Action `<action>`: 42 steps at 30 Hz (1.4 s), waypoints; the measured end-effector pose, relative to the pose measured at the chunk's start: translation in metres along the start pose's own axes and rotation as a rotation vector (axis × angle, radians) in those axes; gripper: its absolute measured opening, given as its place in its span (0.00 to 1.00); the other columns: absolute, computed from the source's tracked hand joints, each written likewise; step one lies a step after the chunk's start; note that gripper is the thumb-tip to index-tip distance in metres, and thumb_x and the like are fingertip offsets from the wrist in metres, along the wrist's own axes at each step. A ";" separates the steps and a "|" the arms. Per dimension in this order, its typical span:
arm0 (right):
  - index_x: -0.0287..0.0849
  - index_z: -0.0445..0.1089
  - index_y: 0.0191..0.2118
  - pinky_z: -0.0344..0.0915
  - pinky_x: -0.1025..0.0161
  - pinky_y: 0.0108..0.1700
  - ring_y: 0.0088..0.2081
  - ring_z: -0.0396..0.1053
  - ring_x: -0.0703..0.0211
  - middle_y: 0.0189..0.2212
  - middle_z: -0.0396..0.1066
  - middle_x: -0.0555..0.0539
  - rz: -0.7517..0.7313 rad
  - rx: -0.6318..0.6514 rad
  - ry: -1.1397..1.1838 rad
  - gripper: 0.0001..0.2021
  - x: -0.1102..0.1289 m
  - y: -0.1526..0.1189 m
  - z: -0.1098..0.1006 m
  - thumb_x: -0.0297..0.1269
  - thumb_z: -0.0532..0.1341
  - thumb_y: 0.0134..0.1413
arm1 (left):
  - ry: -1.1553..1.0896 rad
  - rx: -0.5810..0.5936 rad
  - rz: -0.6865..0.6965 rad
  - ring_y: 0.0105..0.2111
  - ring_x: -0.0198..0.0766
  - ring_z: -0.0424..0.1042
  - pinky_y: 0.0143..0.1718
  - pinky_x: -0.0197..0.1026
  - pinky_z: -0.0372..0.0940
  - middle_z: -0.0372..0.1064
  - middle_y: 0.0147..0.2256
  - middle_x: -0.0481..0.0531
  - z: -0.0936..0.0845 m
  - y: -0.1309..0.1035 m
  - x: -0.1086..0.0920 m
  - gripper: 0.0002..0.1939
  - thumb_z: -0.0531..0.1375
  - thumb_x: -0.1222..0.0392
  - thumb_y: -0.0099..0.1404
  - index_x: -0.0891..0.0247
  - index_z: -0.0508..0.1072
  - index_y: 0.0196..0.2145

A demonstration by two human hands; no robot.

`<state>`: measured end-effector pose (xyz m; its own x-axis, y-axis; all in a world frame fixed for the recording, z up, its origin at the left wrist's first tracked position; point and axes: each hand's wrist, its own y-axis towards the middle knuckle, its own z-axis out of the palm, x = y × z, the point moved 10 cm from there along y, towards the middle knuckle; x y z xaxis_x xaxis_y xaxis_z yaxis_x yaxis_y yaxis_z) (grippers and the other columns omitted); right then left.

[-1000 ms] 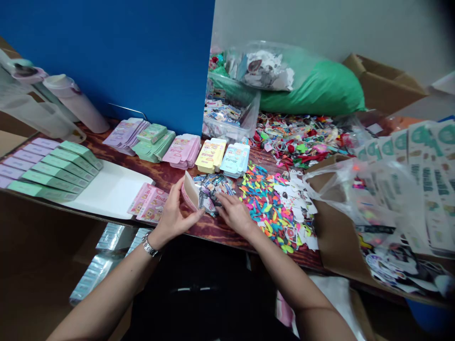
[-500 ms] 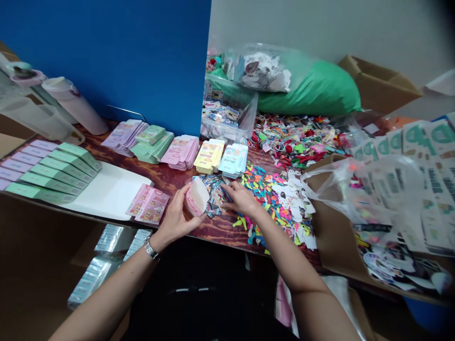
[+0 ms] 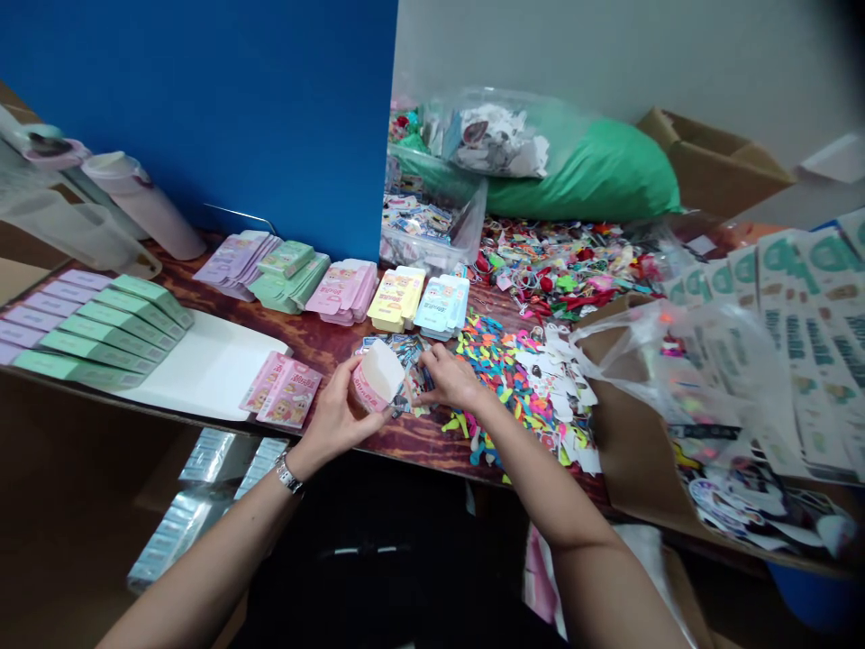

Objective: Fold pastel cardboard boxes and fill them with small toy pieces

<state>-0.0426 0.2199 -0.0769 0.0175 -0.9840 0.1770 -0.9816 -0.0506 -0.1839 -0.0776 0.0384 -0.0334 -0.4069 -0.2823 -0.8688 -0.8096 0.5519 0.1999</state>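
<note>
My left hand (image 3: 343,412) is wrapped round a small pink box (image 3: 376,379), whose open end faces up and to the right. Just right of the box, the fingers of my right hand (image 3: 447,377) are bent together over a pile of small printed packets (image 3: 405,348); what they hold, if anything, is too small to name. Bright coloured small pieces (image 3: 490,361) and white cut-out cards (image 3: 558,379) lie to the right of that hand. Two pink boxes (image 3: 290,394) lie flat to the left of my left hand.
Behind are purple (image 3: 238,261), green (image 3: 290,275), pink (image 3: 343,290), yellow (image 3: 397,299) and blue (image 3: 442,305) carton stacks. Green and purple boxes (image 3: 101,329) stand at left. A cardboard box (image 3: 632,451), plastic tub (image 3: 466,230) and green bag (image 3: 595,176) stand at right.
My right hand has shifted slightly left, nearer the pink box. The box in my left hand has tipped a little, showing more of its open end.
</note>
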 end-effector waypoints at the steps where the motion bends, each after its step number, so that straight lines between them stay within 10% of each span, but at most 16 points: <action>1: 0.43 0.63 0.47 0.61 0.63 0.35 0.41 0.67 0.51 0.47 0.63 0.42 0.003 -0.010 0.012 0.33 0.001 0.000 0.000 0.57 0.70 0.41 | 0.004 -0.006 -0.001 0.54 0.50 0.67 0.56 0.52 0.64 0.65 0.52 0.60 -0.001 0.000 0.000 0.39 0.68 0.52 0.53 0.62 0.58 0.58; 9: 0.40 0.70 0.43 0.64 0.65 0.37 0.33 0.69 0.62 0.36 0.72 0.46 -0.079 -0.239 0.540 0.07 0.000 -0.023 -0.040 0.37 0.60 0.62 | 0.094 -0.092 -0.014 0.45 0.44 0.71 0.47 0.45 0.68 0.68 0.46 0.55 -0.018 0.001 -0.003 0.33 0.67 0.50 0.54 0.63 0.61 0.53; 16: 0.48 0.70 0.46 0.66 0.66 0.28 0.26 0.68 0.65 0.32 0.70 0.51 0.039 -0.904 1.025 0.08 -0.015 -0.077 -0.112 0.40 0.59 0.63 | 0.227 -0.136 0.029 0.46 0.47 0.71 0.48 0.48 0.67 0.68 0.45 0.57 -0.015 -0.002 -0.002 0.32 0.67 0.49 0.54 0.64 0.63 0.52; 29: 0.42 0.74 0.46 0.67 0.60 0.45 0.42 0.69 0.58 0.38 0.71 0.43 -0.270 -0.675 0.460 0.10 0.067 -0.077 -0.091 0.36 0.58 0.64 | 0.284 -0.070 0.184 0.46 0.49 0.70 0.47 0.49 0.67 0.67 0.46 0.59 0.011 -0.004 -0.016 0.34 0.65 0.47 0.58 0.64 0.60 0.56; 32: 0.42 0.72 0.48 0.67 0.63 0.46 0.43 0.69 0.60 0.40 0.71 0.44 -0.139 -0.682 0.499 0.11 0.025 -0.088 -0.088 0.37 0.56 0.66 | 0.276 -0.044 0.182 0.47 0.50 0.70 0.49 0.50 0.66 0.66 0.47 0.60 0.014 -0.003 -0.015 0.36 0.65 0.47 0.57 0.64 0.60 0.58; 37: 0.40 0.70 0.52 0.65 0.61 0.49 0.45 0.69 0.56 0.44 0.71 0.41 0.588 -0.481 0.117 0.14 -0.123 -0.113 -0.067 0.36 0.53 0.67 | 0.264 -0.018 0.141 0.48 0.51 0.70 0.49 0.51 0.67 0.66 0.49 0.59 0.021 -0.002 -0.009 0.38 0.65 0.44 0.56 0.62 0.59 0.59; 42: 0.44 0.68 0.56 0.65 0.56 0.47 0.50 0.67 0.46 0.48 0.69 0.39 0.728 -0.294 -0.017 0.22 -0.185 -0.138 -0.049 0.48 0.61 0.59 | 0.262 -0.007 0.160 0.48 0.51 0.70 0.50 0.51 0.67 0.67 0.49 0.59 0.026 -0.003 -0.010 0.37 0.64 0.43 0.57 0.62 0.60 0.58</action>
<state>0.0805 0.4177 -0.0370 -0.6489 -0.7549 0.0953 -0.7573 0.6529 0.0157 -0.0601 0.0605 -0.0369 -0.6236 -0.3855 -0.6800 -0.7293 0.6001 0.3287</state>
